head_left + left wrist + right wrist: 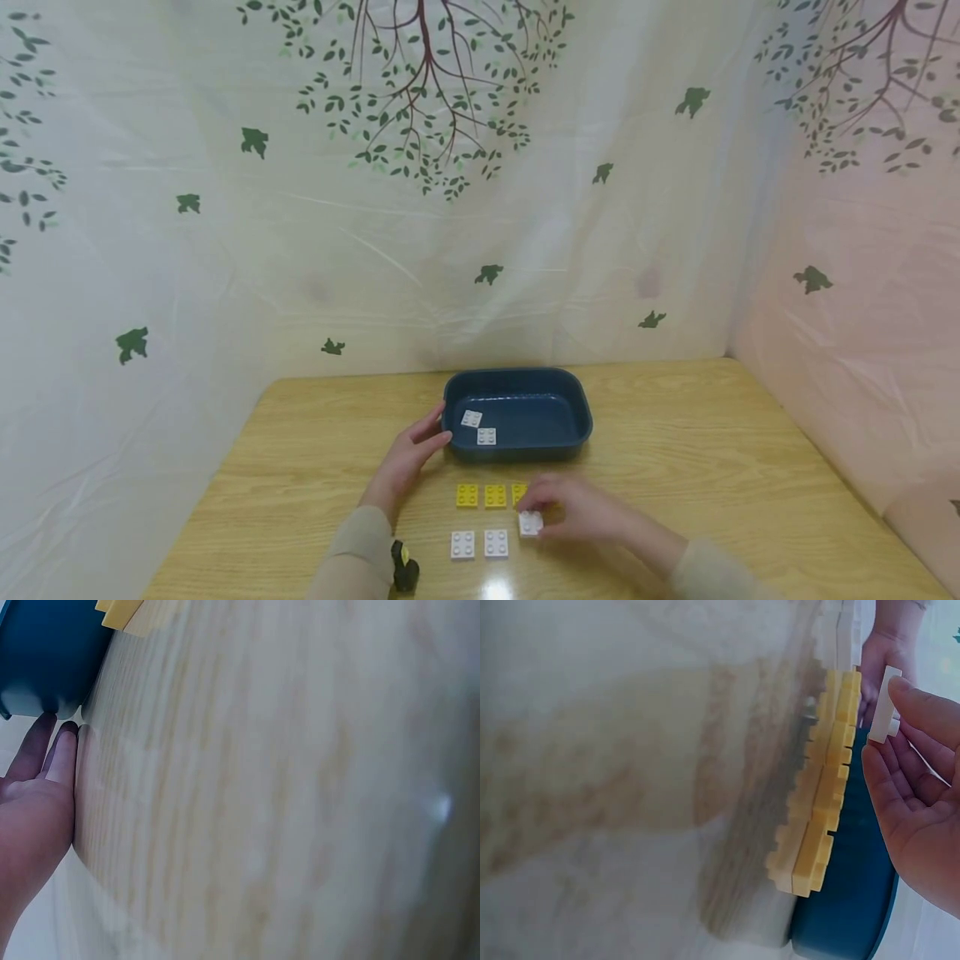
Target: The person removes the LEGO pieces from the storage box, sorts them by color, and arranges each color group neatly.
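My right hand (583,507) pinches a white toy brick (530,524) with studs between thumb and fingers. In the right wrist view this white brick (886,705) is held on edge, above the tabletop. Beyond it lie the yellow bricks (495,497) in a row, the rightmost partly hidden by my fingers. Two more white bricks (462,545) sit nearer to me, side by side. My left hand (403,465) touches the left side of a dark blue tray (517,454) with extended fingers. Inside the tray, near its left end, are two white bricks (487,437).
A small black object with a yellow mark (405,568) stands beside my left sleeve. The wooden table (697,450) extends to both sides. Patterned sheeting (555,233) hangs behind the tray and along the sides.
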`<state>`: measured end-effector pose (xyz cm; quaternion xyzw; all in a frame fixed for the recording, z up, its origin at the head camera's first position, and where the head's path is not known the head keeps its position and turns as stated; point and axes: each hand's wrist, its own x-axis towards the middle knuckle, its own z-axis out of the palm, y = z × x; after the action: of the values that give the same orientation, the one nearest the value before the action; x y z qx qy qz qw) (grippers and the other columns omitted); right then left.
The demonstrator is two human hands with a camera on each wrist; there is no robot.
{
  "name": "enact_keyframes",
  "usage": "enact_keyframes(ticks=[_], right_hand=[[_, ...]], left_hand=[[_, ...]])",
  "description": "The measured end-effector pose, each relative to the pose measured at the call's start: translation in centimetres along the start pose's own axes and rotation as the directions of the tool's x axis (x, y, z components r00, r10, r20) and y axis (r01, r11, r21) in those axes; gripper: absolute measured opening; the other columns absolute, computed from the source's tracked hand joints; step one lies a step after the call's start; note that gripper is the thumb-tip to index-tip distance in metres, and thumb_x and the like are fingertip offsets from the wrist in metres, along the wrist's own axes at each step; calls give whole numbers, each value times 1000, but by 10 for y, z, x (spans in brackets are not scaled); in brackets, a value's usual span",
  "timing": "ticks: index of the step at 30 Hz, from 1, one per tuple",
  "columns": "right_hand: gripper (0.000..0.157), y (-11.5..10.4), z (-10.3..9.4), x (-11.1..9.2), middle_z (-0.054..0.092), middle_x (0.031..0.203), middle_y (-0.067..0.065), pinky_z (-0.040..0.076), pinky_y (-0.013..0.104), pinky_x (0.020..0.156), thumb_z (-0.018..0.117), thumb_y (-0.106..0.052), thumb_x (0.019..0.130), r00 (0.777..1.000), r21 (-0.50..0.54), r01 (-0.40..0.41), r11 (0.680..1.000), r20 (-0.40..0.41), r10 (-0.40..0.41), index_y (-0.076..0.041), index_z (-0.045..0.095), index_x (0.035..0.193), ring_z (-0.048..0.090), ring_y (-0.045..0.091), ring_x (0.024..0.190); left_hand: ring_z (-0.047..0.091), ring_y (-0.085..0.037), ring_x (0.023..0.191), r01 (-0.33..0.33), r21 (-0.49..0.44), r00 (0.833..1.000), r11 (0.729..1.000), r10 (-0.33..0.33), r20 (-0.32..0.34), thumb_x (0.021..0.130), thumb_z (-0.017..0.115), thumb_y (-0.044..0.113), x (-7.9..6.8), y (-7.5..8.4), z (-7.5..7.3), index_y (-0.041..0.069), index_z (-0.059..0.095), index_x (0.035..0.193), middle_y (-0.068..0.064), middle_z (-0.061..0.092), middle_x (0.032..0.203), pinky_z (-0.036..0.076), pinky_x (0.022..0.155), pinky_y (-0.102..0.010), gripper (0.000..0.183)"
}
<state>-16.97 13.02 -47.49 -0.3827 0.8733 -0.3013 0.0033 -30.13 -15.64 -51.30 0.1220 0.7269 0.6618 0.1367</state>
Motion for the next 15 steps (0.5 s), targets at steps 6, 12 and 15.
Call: enact_keyframes(ticks=[6, 12, 15], right_hand=[[38, -1, 4, -2, 63, 107, -10, 51, 25, 86, 81, -9, 77, 998, 10, -48, 999, 45, 48, -12, 72, 113, 58, 2, 97], [35, 1, 9, -4, 62, 106, -12, 49, 26, 88, 82, -14, 77, 996, -18, -52, 998, 67, 53, -16, 73, 111, 56, 1, 96], [34, 1, 10, -5, 62, 106, -13, 49, 26, 89, 82, -17, 78, 994, -36, -65, 997, 87, 68, -18, 73, 111, 56, 0, 96]], left_hand=[[32, -31, 144, -2, 6, 1000, 1000, 2, -2, 97, 65, 22, -1, 0, 0, 29, 45, 150, -8, 40, 155, 23, 114, -58, 58], [32, -31, 144, -1, 30, 1000, 1000, 1, -5, 96, 66, 26, -3, 0, 1, 30, 44, 151, -6, 40, 155, 24, 114, -59, 59], [33, -31, 143, 1, 31, 1000, 1000, 0, -8, 96, 66, 26, -4, 0, 2, 30, 44, 151, -6, 40, 155, 24, 114, -58, 59]])
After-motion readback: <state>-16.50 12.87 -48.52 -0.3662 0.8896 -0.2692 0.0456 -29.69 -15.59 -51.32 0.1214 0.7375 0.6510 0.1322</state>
